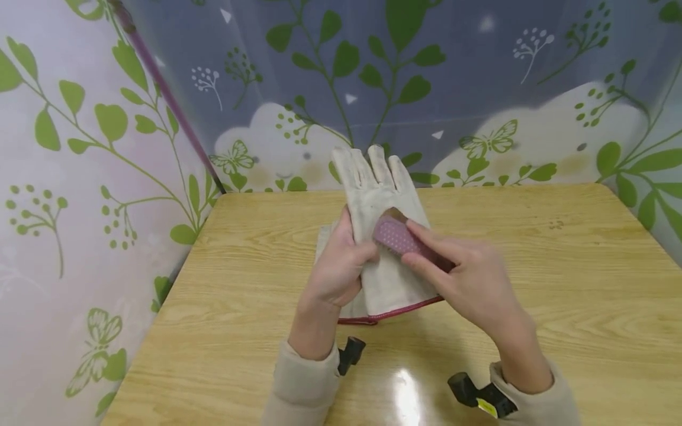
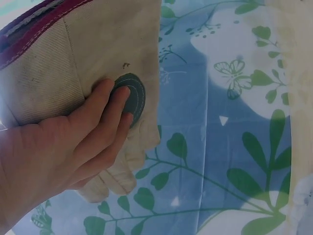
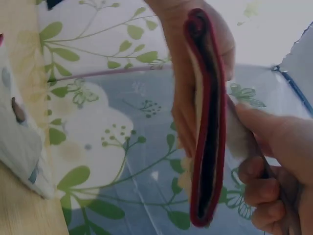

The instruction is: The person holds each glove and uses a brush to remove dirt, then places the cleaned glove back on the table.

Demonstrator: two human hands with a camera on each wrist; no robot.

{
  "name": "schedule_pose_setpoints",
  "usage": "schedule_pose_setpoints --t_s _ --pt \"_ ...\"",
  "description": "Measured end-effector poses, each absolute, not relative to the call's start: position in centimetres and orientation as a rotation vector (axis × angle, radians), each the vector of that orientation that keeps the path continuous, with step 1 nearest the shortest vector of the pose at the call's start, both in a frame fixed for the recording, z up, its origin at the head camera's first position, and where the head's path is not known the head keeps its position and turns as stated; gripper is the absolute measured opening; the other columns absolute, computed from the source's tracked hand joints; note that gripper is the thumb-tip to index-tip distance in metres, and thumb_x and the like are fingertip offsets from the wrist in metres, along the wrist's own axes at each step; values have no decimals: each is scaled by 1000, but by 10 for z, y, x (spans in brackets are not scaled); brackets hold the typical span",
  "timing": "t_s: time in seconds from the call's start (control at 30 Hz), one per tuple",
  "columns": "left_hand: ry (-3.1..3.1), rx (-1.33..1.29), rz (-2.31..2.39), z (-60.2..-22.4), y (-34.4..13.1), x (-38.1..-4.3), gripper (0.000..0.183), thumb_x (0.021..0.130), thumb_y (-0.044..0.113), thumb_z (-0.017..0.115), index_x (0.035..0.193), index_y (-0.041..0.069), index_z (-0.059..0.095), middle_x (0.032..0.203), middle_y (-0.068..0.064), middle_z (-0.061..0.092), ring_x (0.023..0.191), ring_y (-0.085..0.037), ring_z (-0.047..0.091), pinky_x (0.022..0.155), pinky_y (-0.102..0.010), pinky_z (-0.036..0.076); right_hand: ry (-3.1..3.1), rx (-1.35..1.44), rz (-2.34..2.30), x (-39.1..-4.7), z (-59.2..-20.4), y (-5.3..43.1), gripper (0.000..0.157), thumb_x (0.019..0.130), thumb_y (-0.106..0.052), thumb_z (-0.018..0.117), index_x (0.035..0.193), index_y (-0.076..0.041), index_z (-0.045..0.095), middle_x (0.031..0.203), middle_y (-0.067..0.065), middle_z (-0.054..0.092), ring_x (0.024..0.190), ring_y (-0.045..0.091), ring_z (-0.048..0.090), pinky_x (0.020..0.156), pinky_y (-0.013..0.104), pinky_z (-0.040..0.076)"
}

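Note:
A cream cloth work glove (image 1: 391,284) with a red-bound cuff is held up, its fingers pointing away. My left hand (image 1: 338,266) grips its side, thumb on the front; in the left wrist view the fingers press near a green oval patch (image 2: 132,100) on the other face. My right hand (image 1: 471,272) pinches a brush (image 1: 396,235) with a pinkish-purple, white-dotted part and brown edge against the glove's front. The right wrist view shows pale bristles (image 3: 237,139) between glove and hand; the fingers curl round the thin handle. The cuff opening (image 3: 210,122) faces that camera.
What looks like a second cream glove (image 1: 322,236) lies on the wooden table (image 1: 256,266), partly behind the left hand and held glove. Leaf-patterned curtains (image 1: 469,89) stand behind and left of the table. Black wrist cameras (image 1: 479,395) sit at both sleeves.

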State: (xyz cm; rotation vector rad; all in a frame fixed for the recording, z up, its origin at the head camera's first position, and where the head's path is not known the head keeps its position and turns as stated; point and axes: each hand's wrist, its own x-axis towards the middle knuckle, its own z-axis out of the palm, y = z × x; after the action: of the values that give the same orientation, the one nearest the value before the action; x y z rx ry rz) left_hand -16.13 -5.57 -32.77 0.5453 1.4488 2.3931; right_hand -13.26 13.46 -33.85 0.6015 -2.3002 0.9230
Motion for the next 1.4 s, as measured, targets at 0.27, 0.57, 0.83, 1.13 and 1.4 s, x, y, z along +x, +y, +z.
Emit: schedule_pose_setpoints --t_s 0.27,0.57,0.83,1.13,1.4 --pt "1481 494 2389 -329 -54 -163 99 67 -23 30 149 26 3 149 -7 25 132 -27 34 104 -45 35 -2282 499 929 -134 -339 135 48 76 -19 78 122 -15 65 106 8 69 74 17 67 57 20 43" --pt "1492 523 2377 -329 -53 -163 98 67 -22 30 148 27 6 146 -10 31 129 -29 40 101 -44 39 -2283 471 1003 -133 -338 135 45 79 -20 76 122 -15 65 108 9 68 76 15 65 58 11 42" --pt "1488 497 2368 -331 -51 -165 97 68 -22 30 148 27 7 146 -8 31 130 -28 39 101 -43 40 -2257 441 941 -136 -339 127 45 79 -22 76 121 -15 65 104 11 70 72 18 66 53 26 43" --pt "1477 473 2390 -333 -48 -166 97 67 -23 30 149 24 8 146 -9 32 130 -27 39 102 -44 39 -2265 420 920 -137 -341 125 45 79 -23 75 123 -15 64 106 12 69 70 21 67 53 31 44" --pt "1470 477 2410 -332 -53 -164 97 67 -23 29 149 24 8 144 -11 34 126 -29 43 99 -42 42 -2274 338 1065 -138 -342 126 42 84 -25 71 125 -17 62 111 11 66 71 16 63 55 12 38"
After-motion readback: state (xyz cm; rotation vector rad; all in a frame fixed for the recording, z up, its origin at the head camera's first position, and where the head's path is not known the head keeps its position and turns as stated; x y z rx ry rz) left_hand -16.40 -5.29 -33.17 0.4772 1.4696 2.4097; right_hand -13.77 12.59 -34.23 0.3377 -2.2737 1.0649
